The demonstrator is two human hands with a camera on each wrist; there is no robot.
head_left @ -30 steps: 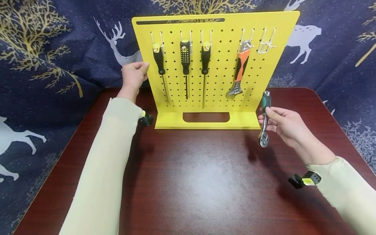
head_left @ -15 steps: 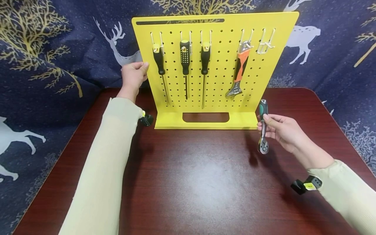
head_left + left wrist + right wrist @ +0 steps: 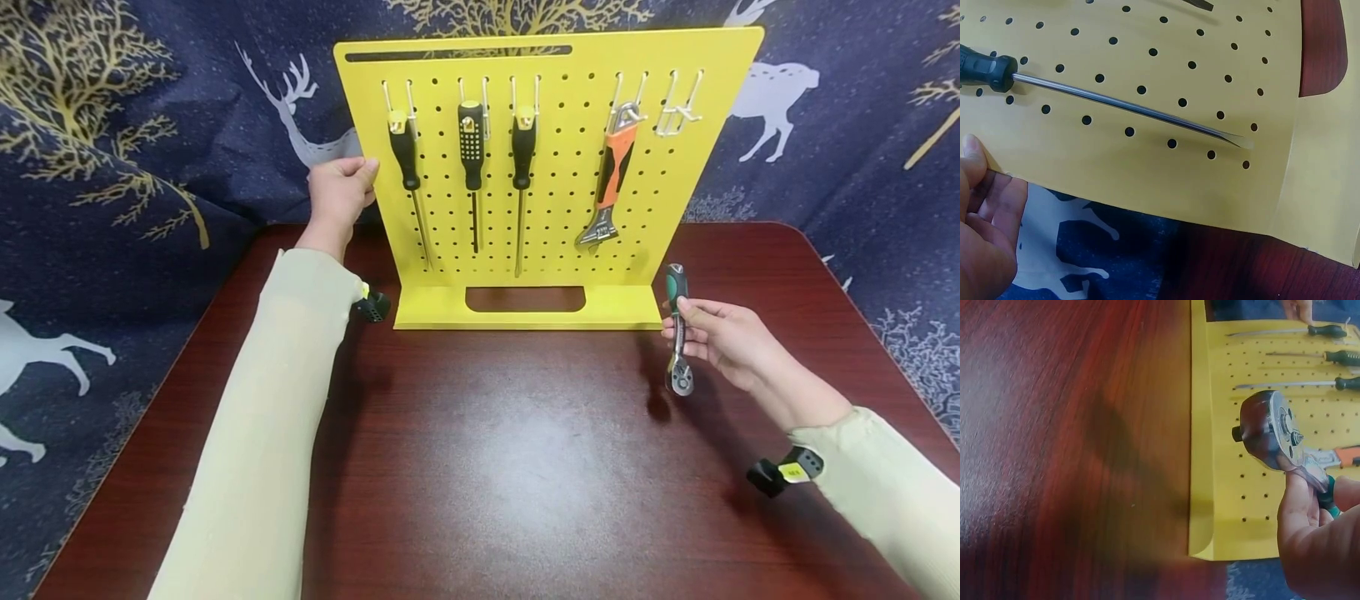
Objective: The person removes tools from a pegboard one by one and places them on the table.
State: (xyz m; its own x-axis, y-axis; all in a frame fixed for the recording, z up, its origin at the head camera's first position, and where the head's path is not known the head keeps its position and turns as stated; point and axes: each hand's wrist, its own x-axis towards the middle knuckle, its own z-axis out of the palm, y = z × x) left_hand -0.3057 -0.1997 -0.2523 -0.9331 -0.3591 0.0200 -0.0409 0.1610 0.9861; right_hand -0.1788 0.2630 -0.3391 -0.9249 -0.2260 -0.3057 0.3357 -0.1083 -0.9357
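Observation:
My left hand [image 3: 339, 192] pinches the left edge of a yellow pegboard [image 3: 570, 200] between thumb and fingers, as the left wrist view also shows. In my right hand [image 3: 731, 337] is a ratchet wrench [image 3: 678, 333], pinched between thumb and fingers, its green-and-black handle up and its round metal head down. The wrench is in the air by the board's lower right corner. Close in the right wrist view, the ratchet head [image 3: 1269, 431] shows its square drive. Nearest the left hand hangs a black-handled screwdriver [image 3: 403, 154].
Two more screwdrivers, a middle one [image 3: 472, 146] and a right one [image 3: 523, 150], hang on white hooks. An orange-and-black adjustable wrench [image 3: 615, 167] hangs farther right, beside a bare white hook [image 3: 678, 117]. The board stands on a dark red wooden table [image 3: 480, 467] before a patterned cloth [image 3: 187, 100].
My right hand has lowered the ratchet wrench somewhat, drifting left and then slightly back right. The left hand stays on the board's edge.

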